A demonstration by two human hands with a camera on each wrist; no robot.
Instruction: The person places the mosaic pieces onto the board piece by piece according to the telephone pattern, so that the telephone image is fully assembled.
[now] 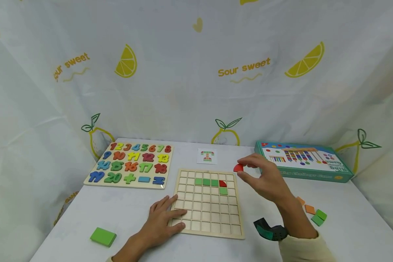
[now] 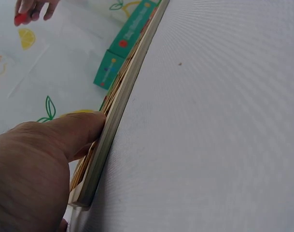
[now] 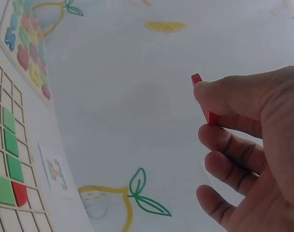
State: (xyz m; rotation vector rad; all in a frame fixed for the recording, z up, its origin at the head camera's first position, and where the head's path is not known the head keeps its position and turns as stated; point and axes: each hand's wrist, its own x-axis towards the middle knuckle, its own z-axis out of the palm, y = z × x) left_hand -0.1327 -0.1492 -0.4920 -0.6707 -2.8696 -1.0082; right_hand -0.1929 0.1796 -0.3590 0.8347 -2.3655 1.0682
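Note:
Between thumb and fingers, my right hand point(image 1: 265, 178) pinches a red quarter-round tile point(image 1: 238, 167), raised near the far right corner of a wooden grid board point(image 1: 209, 233). The same red tile point(image 3: 204, 104) appears edge-on in the right wrist view. My left hand point(image 1: 162, 220) rests with fingers spread on the board's left edge; in the left wrist view its thumb point(image 2: 84, 128) lies on the rim. On the grid, three green tiles point(image 1: 206, 182) form a row, with a red rounded tile point(image 1: 222, 183) at its right end and another green tile point(image 1: 223, 190) just below that.
Behind the board lies a small pattern card point(image 1: 207, 156). A number puzzle point(image 1: 127, 163) is at the back left, a game box point(image 1: 304, 160) at the back right. Loose orange tiles point(image 1: 309, 209) and green tiles point(image 1: 317, 220) lie right; a green block point(image 1: 103, 237) sits front left.

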